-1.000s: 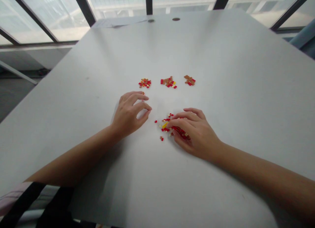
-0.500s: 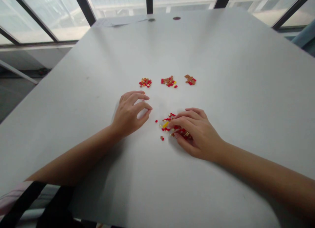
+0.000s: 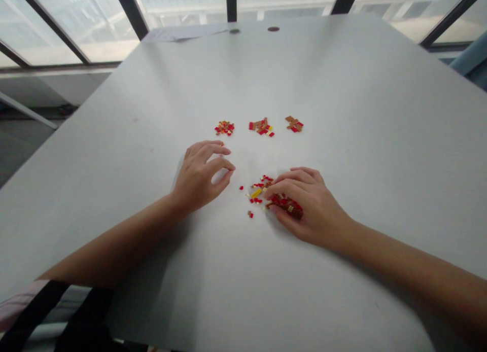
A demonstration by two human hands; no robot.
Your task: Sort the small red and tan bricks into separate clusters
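My left hand (image 3: 201, 172) is over the table, left of the loose brick pile, with thumb and index fingertips pressed together. Whether something tiny sits in that pinch I cannot make out. A small orange-brown piece (image 3: 222, 144) shows beside its outer fingers. My right hand (image 3: 306, 205) is curved over a pile of small toy bricks (image 3: 283, 202), red, brown and cream, and hides part of it. Its thumb and index finger are apart, with bricks between and beneath them. A yellow brick (image 3: 256, 194) lies at the pile's left side, near the index fingertip.
Three sorted groups lie farther back: small mixed pieces (image 3: 224, 128), red and brown pieces (image 3: 261, 127), and flat brown and red pieces (image 3: 294, 124). Stray pieces (image 3: 250, 214) lie left of the pile. The white table (image 3: 243, 78) reaches toward the windows.
My right hand has shifted slightly right, its thumb and index finger spreading a little, so more of the pile shows. My left hand stays put.
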